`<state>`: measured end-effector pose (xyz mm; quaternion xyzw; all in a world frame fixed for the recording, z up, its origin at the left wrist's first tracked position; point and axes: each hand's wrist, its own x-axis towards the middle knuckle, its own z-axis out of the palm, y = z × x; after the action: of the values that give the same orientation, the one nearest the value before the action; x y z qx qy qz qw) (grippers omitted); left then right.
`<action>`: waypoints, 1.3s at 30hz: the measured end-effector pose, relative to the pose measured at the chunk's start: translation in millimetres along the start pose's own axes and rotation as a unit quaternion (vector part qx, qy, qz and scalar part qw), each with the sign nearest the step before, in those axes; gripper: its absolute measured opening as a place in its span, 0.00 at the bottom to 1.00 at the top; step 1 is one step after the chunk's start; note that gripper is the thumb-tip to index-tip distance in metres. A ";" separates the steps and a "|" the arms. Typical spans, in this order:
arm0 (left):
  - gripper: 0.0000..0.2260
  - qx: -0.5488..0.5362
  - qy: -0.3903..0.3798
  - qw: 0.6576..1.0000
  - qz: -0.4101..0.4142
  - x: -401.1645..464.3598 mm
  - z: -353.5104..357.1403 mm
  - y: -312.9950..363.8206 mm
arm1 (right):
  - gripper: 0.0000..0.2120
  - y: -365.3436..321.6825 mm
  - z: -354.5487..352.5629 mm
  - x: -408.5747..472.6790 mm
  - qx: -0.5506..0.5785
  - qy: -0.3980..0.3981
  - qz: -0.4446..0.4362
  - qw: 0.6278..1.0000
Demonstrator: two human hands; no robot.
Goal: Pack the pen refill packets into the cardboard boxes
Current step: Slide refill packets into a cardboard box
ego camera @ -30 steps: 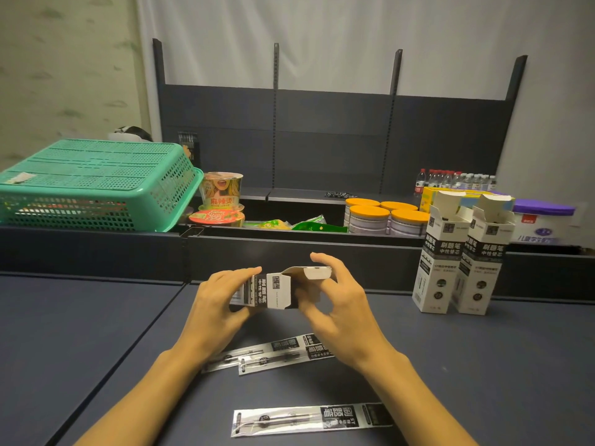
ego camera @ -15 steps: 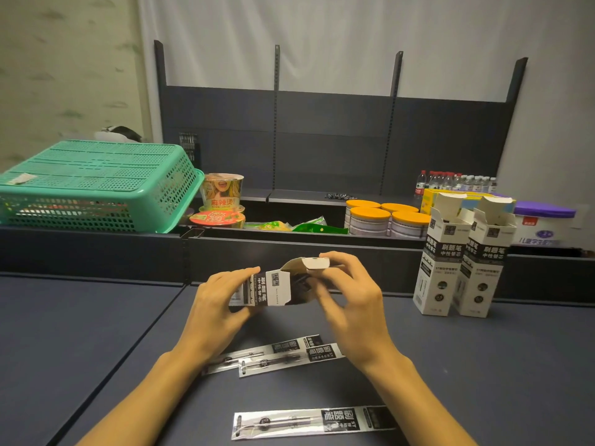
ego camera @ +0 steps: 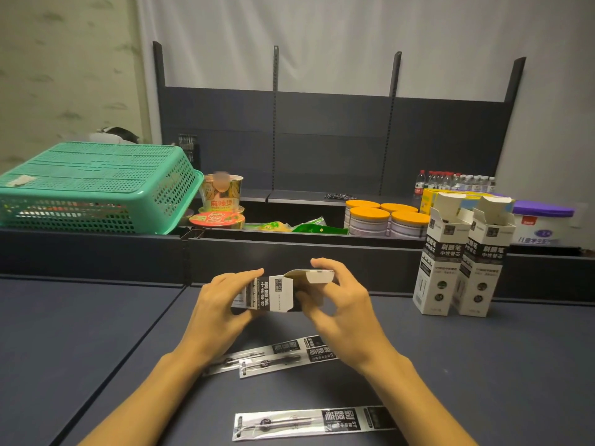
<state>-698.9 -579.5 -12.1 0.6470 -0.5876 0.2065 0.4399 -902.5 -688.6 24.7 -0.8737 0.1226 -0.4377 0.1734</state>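
Both hands held one small box (ego camera: pixel 277 292) sideways above the table (ego camera: pixel 483 365): the left hand (ego camera: pixel 222 304) gripped its body, the right hand (ego camera: pixel 341 304) pinched the open flap end. Three refill packets (ego camera: pixel 273 357) lay unpacked below. Two boxes (ego camera: pixel 463 255) stood open at right, contents unseen, so most packing seemed left.

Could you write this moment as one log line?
left hand: holds box | right hand: at flap | packets: on table | stage: opening
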 end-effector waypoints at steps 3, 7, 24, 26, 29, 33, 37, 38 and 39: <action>0.29 0.000 -0.007 1.000 0.000 0.3 0.1 0.6 | 0.15 -2.5 0.0 0.3 -0.021 -0.049 0.027 0.998; 0.30 0.003 -0.002 1.000 -0.004 0.3 0.0 0.2 | 0.16 -5.8 -0.6 0.4 -0.018 -0.078 0.054 0.995; 0.29 0.008 0.054 0.997 -0.055 0.2 -2.3 -5.6 | 0.07 4.8 -16.8 3.4 0.033 0.063 0.055 0.996; 0.29 0.010 0.052 0.997 -0.057 0.4 -2.2 -6.1 | 0.05 9.8 -19.3 3.2 -0.006 0.003 0.104 0.995; 0.30 0.010 0.051 0.997 -0.060 -0.1 -1.6 -6.4 | 0.08 19.1 -22.7 0.5 -0.076 -0.126 0.167 0.975; 0.30 0.009 0.051 0.997 -0.063 -0.2 -1.1 -6.9 | 0.16 22.8 -28.5 -4.1 -0.108 -0.262 0.229 0.931; 0.29 0.006 0.051 0.997 -0.064 -0.3 -1.4 -6.2 | 0.19 23.4 -39.2 -3.8 -0.112 -0.314 0.257 0.907; 0.29 0.005 0.051 0.997 -0.064 -0.3 -1.6 -5.7 | 0.20 23.1 -41.3 -3.4 -0.119 -0.327 0.262 0.900; 0.29 0.005 0.050 0.997 -0.063 -0.3 -1.9 -5.2 | 0.20 22.6 -42.7 -3.1 -0.126 -0.339 0.265 0.894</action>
<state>-693.6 -578.3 -13.0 0.6733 -0.5219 0.2136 0.4781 -940.2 -716.3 37.0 -0.9188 0.3373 -0.0334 0.2022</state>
